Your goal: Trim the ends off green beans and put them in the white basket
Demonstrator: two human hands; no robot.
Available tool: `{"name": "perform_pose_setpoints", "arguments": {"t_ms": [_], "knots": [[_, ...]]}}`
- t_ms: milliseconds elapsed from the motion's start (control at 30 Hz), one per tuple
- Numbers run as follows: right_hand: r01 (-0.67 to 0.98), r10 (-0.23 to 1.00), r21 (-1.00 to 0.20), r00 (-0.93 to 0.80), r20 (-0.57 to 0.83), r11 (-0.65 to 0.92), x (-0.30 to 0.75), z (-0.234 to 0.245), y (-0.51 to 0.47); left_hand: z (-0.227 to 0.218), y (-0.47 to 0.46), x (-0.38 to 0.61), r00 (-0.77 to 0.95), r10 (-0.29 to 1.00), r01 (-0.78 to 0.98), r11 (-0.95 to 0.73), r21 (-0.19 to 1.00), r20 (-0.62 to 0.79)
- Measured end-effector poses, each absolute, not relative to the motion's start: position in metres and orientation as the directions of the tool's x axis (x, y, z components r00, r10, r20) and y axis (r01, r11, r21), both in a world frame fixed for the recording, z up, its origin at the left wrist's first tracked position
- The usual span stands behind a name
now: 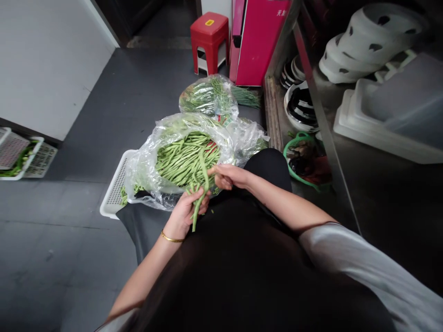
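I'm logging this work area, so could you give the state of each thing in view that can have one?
Left hand: closed around green beans
Right hand: fingers curled, beside a bean; grip unclear
Front plastic bag: open, filled with beans
Rear plastic bag: holding greens
White crate: partly covered by front bag
Red stool: upright
Green basket: holding items, hard to identify
Whitish holed pieces: stacked

Here we've got the grey floor (93,133), and on it we see a red stool (209,25), a white crate (43,161) and a white basket (112,189), overlapped by the bag of green beans (141,170); right of us, a metal shelf (360,175) holds white tubs (362,94).
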State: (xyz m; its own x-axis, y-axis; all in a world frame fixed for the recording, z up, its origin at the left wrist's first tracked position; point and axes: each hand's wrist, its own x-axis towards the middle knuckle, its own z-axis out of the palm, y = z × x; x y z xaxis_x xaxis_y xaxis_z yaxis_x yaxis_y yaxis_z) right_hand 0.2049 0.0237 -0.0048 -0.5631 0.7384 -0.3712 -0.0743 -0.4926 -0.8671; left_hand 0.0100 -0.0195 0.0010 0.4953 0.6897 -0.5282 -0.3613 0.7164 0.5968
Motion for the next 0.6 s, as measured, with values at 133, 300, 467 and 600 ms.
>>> {"name": "perform_pose_setpoints", "arguments": {"t_ms": [133,300,467,600], "knots": [[-0.327,0.872,-0.843,-0.393,-0.291,-0.428,0.187,-0.007,0.046,0.0,-0.025,0.01,0.502,0.651,-0.324,0.752,0.574,-0.57],[-0.285,0.962,-0.934,-0.23,-0.15,-0.214,0.176,0.004,0.018,0.007,-0.012,-0.002,0.228,0.802,-0.584,0.566,0.582,-0.551],[-0.259,0.894,-0.893,-0.363,-0.262,-0.367,0.166,0.002,-0.004,0.008,0.011,-0.019,0.016,0.861,-0.669,0.387,0.634,-0.508],[-0.081,0.769,-0.872,-0.515,-0.379,-0.483,0.164,-0.013,0.005,0.002,0.003,-0.008,0.173,0.838,-0.384,0.542,0.748,-0.518]]}}
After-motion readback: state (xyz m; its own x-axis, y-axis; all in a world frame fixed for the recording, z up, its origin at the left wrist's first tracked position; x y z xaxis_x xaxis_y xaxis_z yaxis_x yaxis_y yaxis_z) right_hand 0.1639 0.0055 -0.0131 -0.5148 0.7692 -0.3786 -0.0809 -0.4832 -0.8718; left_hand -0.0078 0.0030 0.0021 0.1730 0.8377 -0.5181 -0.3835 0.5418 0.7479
